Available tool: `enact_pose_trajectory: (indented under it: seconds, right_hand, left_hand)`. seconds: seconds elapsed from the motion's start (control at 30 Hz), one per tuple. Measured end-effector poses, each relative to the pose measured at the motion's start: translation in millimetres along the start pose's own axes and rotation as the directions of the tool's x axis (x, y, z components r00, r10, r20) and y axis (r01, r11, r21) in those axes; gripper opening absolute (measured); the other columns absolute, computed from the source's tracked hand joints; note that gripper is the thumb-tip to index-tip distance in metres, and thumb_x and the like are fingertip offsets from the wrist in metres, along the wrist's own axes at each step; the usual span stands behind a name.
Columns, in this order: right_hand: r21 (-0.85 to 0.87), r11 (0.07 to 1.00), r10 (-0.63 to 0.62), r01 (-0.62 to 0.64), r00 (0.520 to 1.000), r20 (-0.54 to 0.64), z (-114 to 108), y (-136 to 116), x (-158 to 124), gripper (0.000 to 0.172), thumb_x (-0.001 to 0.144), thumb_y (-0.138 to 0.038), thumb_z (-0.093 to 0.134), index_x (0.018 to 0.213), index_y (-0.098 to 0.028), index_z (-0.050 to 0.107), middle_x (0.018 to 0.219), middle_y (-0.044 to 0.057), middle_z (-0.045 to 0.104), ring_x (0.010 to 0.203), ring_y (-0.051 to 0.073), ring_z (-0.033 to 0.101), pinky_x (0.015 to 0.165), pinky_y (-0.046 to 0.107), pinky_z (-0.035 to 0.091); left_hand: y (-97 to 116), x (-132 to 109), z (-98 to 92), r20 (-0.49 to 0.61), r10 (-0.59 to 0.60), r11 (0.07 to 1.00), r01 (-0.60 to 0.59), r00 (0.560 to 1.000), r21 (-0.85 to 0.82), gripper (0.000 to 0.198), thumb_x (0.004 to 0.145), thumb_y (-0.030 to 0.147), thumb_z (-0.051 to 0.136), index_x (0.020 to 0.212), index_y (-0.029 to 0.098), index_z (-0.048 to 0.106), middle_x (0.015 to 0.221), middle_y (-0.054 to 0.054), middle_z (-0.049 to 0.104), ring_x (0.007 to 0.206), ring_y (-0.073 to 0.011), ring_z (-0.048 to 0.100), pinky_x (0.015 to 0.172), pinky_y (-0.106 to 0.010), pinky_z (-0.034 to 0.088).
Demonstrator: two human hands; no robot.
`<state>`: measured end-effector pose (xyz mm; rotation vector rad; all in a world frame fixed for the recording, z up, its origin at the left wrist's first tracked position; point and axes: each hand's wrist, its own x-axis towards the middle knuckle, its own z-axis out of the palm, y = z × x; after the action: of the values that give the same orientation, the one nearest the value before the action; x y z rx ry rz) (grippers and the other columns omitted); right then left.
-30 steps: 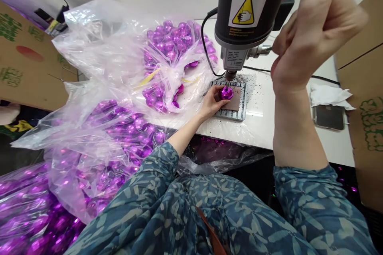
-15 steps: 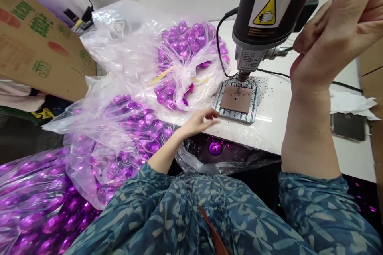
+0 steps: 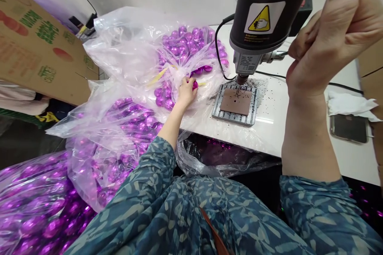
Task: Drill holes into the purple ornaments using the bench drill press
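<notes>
At frame centre, the left hand [image 3: 186, 92] closes its fingers on a purple ball [image 3: 194, 85] at the clear bag [image 3: 134, 55]'s mouth; the right hand [image 3: 326, 36], upper right, is fisted around the drill press [image 3: 266, 16] lever.

A cardboard box [image 3: 36, 51] stands far left; a phone [image 3: 348, 127] lies under crumpled tissue [image 3: 347, 103].

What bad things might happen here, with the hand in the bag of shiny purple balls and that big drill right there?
The left hand grips a purple ball at the bag's mouth; round and glossy, it might slip and roll off the table. The bag's loose plastic lies near the drill bit and might snag. The right hand holds the lever, so lowering it too early may catch fingers.
</notes>
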<state>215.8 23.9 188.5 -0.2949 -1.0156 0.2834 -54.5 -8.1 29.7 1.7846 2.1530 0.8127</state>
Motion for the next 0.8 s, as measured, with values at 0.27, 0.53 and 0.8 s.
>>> enact_pose_trajectory:
  seconds: [0.27, 0.53, 0.8]
  right_hand:
    - [-0.035, 0.998, -0.049, 0.049, 0.999, 0.006, -2, 1, -4, 0.082, 0.089, -0.073, 0.072, 0.06, -0.02, 0.017, 0.044, -0.007, 0.02, 0.037, 0.0, 0.024, 0.048, 0.029, 0.009]
    - [-0.103, 0.993, -0.052, 0.056, 0.998, 0.045, -2, 3, -4, 0.083, 0.092, -0.082, 0.06, 0.067, -0.021, 0.011, 0.048, -0.007, 0.012, 0.037, 0.0, 0.022, 0.047, 0.03, 0.01]
    - [-0.036, 0.999, -0.037, 0.038, 0.999, 0.025, 6, -10, -11, 0.083, 0.09, -0.092, 0.054, 0.068, -0.024, 0.012, 0.05, -0.007, 0.013, 0.04, 0.001, 0.017, 0.049, 0.034, 0.01]
  left_hand:
    - [31, -33, -14.5, 0.342, 0.001, 0.324, 0.323, 0.94, -0.889, 0.053, 0.109, 0.068, 0.064, 0.142, 0.027, 0.072, 0.119, -0.008, 0.084, 0.101, -0.025, 0.085, 0.097, -0.044, 0.071]
    - [56, -50, 18.6, 0.465, 0.06, 0.313, 0.426, 0.883, -0.849, 0.053, 0.092, 0.045, 0.094, 0.136, 0.026, 0.073, 0.123, -0.007, 0.085, 0.114, -0.0237, 0.083, 0.102, -0.04, 0.068]
    - [50, -38, 68.9, 0.237, 0.177, 0.615, 0.081, 0.955, -0.784, 0.059, 0.082, 0.038, 0.102, 0.129, 0.021, 0.072, 0.122, -0.011, 0.085, 0.101, -0.0217, 0.079, 0.094, -0.04, 0.066]
